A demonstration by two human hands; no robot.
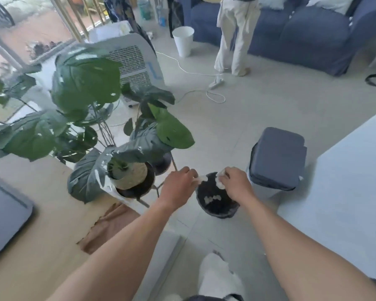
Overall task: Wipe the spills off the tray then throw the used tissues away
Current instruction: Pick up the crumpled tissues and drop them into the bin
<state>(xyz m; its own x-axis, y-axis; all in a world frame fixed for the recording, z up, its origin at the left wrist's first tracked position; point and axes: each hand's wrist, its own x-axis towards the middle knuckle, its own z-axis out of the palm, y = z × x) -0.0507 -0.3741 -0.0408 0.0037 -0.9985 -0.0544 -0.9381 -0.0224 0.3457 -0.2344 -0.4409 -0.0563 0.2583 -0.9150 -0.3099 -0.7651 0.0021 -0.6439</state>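
Over the black-lined bin (220, 212) on the pale floor, found both hands held out. Recorded left hand (179, 185) pinching a white tissue strip (201, 178) at the fingertips, above the bin's left rim. Recorded right hand (234, 181) curled round a crumpled tissue wad (220, 180) above the bin mouth. Noted tissue scraps (212, 199) lying inside. Noted grey lidded container (278, 157) just right of it, potted plant (128, 172) to the left.
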